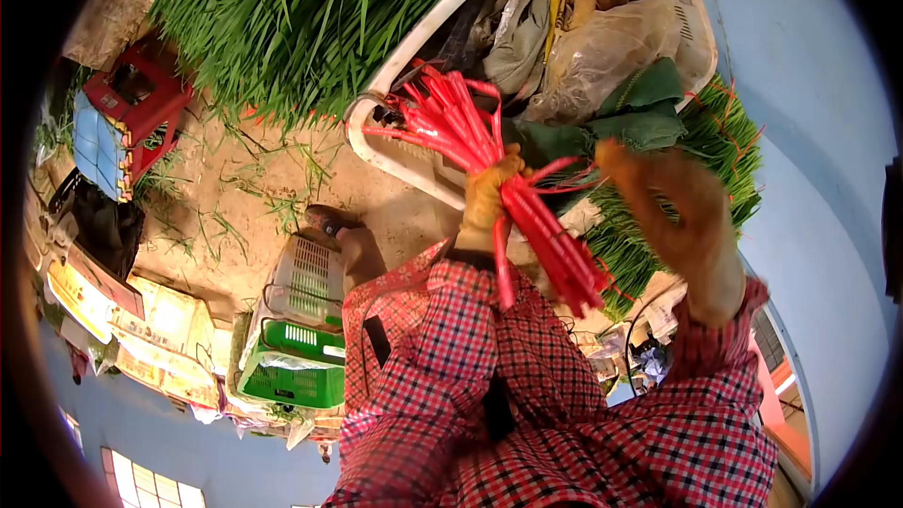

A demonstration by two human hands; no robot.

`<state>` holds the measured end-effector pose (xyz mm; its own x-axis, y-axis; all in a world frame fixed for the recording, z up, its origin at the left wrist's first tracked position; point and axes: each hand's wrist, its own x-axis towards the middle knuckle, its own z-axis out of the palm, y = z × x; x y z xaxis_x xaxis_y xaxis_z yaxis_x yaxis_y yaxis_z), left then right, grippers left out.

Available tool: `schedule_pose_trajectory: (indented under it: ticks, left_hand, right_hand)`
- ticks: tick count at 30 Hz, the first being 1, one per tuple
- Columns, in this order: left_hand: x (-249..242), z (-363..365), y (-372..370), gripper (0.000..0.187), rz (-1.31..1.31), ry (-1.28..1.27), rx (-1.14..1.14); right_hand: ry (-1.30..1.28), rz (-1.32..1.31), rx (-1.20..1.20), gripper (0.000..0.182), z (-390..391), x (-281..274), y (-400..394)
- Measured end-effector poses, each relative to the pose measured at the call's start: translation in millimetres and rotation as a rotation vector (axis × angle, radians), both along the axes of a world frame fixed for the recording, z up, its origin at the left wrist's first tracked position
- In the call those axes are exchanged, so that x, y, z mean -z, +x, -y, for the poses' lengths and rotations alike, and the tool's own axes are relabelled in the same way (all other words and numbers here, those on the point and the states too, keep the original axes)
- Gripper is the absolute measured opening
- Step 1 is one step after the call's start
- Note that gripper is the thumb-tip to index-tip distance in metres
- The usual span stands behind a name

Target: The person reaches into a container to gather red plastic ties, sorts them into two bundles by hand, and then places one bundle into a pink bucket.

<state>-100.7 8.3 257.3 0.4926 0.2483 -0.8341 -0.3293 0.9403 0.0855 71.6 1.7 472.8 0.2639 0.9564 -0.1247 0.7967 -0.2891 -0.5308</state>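
Observation:
My left hand (486, 196), in a yellow glove, is closed around the middle of a thick bundle of red ties (489, 146). The ties fan out above the fist and hang down over my red checked sleeve. My right hand (682, 226), in an orange-brown glove, is blurred, and its fingertips reach toward a loose red strand (562, 167) curling out of the bundle. Whether it pinches that strand is not visible. Both hands are over bunches of green chives (649, 226) beside a white basket (414, 38).
A large heap of green chives (282, 19) lies on the dirt floor. The white basket holds plastic bags and cloths (602, 38). A red stool (136, 94), my sandalled foot (329, 221), and stacked white and green crates (301, 339) sit to the left.

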Motion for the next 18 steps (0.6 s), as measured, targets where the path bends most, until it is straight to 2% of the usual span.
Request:
schedule_pose_trajectory:
  ticks: [1,2,4,5,6,8,10,11,12,13,14,18]
  left_hand:
    - [-15,-3,-10,0.037,0.024,-0.026,0.105]
    - [-9,7,-18,0.038,0.096,-0.062,0.096]
    - [-26,4,-24,0.036,0.145,-0.114,0.125]
    - [-27,7,-29,0.035,0.109,-0.114,0.17]
    - [-26,10,-35,0.035,0.073,-0.115,0.215]
    - [-24,13,-41,0.035,0.055,-0.09,0.22]
    - [-29,16,-49,0.035,0.088,-0.037,0.138]
    - [-36,24,-56,0.036,0.165,-0.025,0.018]
    - [-46,26,-61,0.037,0.228,-0.011,-0.038]
    - [-55,22,-61,0.038,0.29,0.005,-0.094]
    - [-52,15,-55,0.038,0.38,0.032,-0.146]
    - [-49,-2,-73,0.044,0.35,0.131,-0.198]
  right_hand:
    - [0.071,0.087,-0.044,0.021,-19,12,9]
    - [0.142,0.174,-0.088,0.016,-42,33,22]
    - [-0.124,0.397,-0.249,0.025,-70,124,55]
    - [-0.403,0.555,-0.321,0.032,-95,149,57]
    - [0.052,0.59,-0.462,0.026,-104,195,67]
    - [-0.683,0.575,-0.383,0.014,-145,295,54]
    - [-0.67,0.554,-0.546,0.009,-162,303,44]
    - [-0.577,0.677,-0.6,0.011,-156,301,35]
    - [-0.677,0.451,-0.6,0.018,-153,328,48]
    - [-0.427,0.285,-0.611,0.031,-130,329,67]
    - [-0.789,0.492,-0.58,0.038,-150,317,72]
    - [-0.699,0.479,-0.522,0.035,-162,298,43]
